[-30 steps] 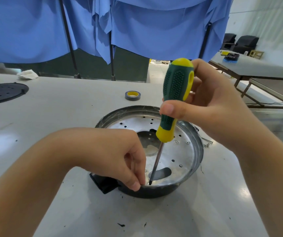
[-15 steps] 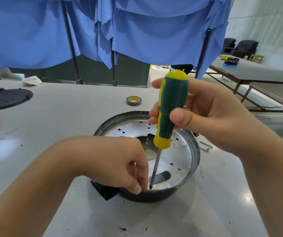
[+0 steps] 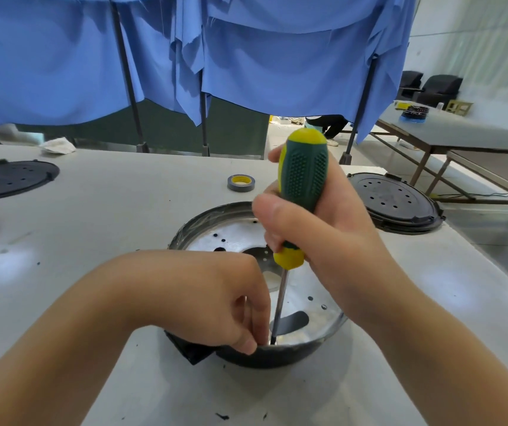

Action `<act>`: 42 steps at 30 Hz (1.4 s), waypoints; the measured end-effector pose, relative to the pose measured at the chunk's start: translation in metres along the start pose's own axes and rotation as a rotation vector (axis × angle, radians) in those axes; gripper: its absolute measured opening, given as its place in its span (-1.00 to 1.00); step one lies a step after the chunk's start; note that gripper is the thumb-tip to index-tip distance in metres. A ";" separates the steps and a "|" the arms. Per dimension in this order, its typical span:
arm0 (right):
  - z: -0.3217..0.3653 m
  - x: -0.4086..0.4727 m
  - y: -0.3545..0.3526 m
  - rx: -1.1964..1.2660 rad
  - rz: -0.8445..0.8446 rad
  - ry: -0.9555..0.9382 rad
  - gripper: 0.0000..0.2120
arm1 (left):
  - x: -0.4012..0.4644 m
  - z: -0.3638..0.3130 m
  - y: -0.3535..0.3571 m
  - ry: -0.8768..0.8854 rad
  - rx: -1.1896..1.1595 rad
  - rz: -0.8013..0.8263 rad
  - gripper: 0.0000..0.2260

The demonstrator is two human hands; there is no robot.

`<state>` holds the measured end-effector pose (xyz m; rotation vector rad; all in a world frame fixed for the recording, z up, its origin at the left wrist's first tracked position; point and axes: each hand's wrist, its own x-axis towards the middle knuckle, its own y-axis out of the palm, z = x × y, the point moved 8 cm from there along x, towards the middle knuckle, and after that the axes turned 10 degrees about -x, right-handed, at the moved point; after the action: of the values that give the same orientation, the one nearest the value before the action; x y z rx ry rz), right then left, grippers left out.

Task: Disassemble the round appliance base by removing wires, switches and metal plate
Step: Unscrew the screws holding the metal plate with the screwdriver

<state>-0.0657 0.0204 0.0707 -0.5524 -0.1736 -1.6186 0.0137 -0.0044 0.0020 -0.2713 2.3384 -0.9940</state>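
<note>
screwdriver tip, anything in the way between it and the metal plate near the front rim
Nothing visible does. The screwdriver, gripped by the right hand, runs its shaft straight down to the metal plate at the near rim. The left hand sits right beside the tip, fingers curled there, partly hiding the contact spot.

Both forearms are bare as far as the frame shows them, with no sleeve in sight. The left hand (image 3: 215, 299) and the right hand (image 3: 323, 229) wear no gloves, rings or watch. The right thumbnail is short and plain, and the fingers (image 3: 277, 155) are uncovered.
</note>
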 end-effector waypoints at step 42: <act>-0.017 0.042 -0.026 0.355 -0.040 0.217 -0.75 | 0.001 0.005 -0.001 -0.009 0.014 0.009 -0.92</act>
<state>-0.0964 -0.0212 0.0802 -0.1003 -0.3036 -1.6267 0.0158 -0.0084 -0.0009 -0.2586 2.3218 -1.0017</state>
